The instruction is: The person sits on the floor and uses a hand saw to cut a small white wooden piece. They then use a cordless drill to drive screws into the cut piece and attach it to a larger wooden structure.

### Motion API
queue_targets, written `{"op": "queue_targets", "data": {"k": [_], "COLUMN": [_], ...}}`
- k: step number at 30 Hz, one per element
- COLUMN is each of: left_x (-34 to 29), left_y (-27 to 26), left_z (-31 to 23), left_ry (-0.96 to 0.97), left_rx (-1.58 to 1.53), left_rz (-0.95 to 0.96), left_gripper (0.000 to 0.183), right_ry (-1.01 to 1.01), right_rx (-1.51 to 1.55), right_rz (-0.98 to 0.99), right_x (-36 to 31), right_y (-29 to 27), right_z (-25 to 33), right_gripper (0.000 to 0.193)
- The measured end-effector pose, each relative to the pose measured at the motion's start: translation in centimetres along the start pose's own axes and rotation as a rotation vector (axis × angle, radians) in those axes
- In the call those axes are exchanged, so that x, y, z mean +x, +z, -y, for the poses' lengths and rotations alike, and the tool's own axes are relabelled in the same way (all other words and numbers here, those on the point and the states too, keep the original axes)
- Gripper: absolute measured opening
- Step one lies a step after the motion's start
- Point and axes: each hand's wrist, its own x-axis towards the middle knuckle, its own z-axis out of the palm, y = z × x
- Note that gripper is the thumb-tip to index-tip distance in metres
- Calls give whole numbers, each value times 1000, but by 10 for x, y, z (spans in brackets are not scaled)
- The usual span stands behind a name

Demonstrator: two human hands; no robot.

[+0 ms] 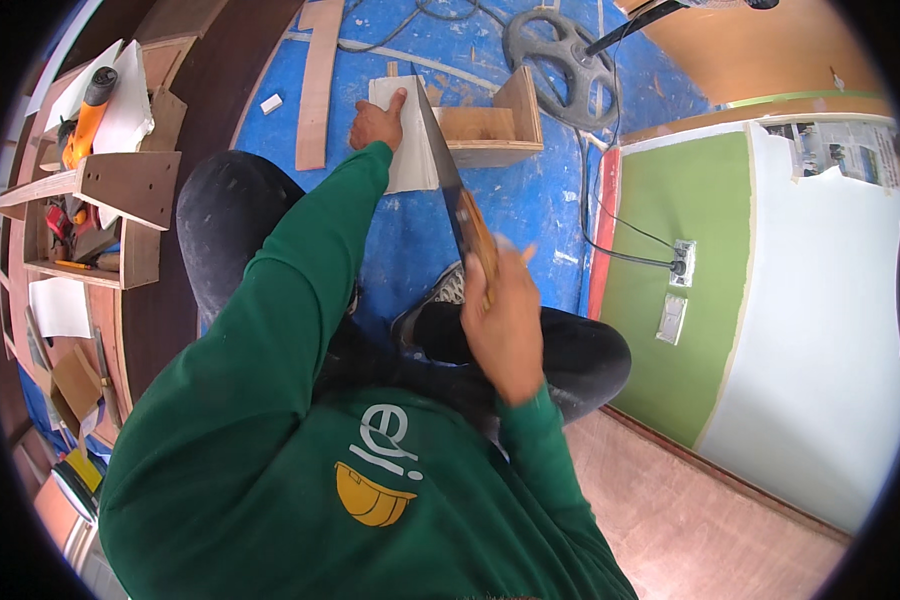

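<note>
My right hand (503, 325) is closed around the wooden handle of a handsaw (442, 150). The saw's blade points away from me, its far end along the right edge of a pale board (416, 165). On that board's far left part lies my left hand (378, 122), gripping it with the thumb stretched forward and the other fingers curled at the left side. The board rests near a plywood box (490, 150), which stands just right of the blade. Whether the teeth are cutting into the board cannot be made out.
Blue sheeting (400, 255) covers the floor. A long wooden strip (318, 100) lies left of the board, near a small white block (271, 103). A round grey stand base (562, 65) and a cable (587, 200) are at right. Wooden shelving (135, 185) holds an orange tool (88, 120).
</note>
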Motion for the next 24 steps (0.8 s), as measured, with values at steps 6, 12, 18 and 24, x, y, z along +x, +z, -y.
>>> {"op": "queue_targets", "data": {"k": [6, 12, 18, 24], "left_x": [6, 2, 3, 6], "left_y": [0, 3, -1, -4], "left_z": [4, 2, 1, 3], "left_ry": [-31, -22, 8, -24], "left_rx": [-19, -18, -39, -57], "left_rz": [-21, -25, -20, -25], "left_gripper": [104, 102, 100, 102], "right_ry": [153, 274, 88, -5], "right_rx": [-13, 21, 11, -20], "right_rz": [100, 128, 14, 17], "right_x": [40, -54, 17, 14], "right_y": [27, -54, 29, 21], "right_z": [-5, 46, -11, -11], "right_gripper": [37, 38, 35, 37]}}
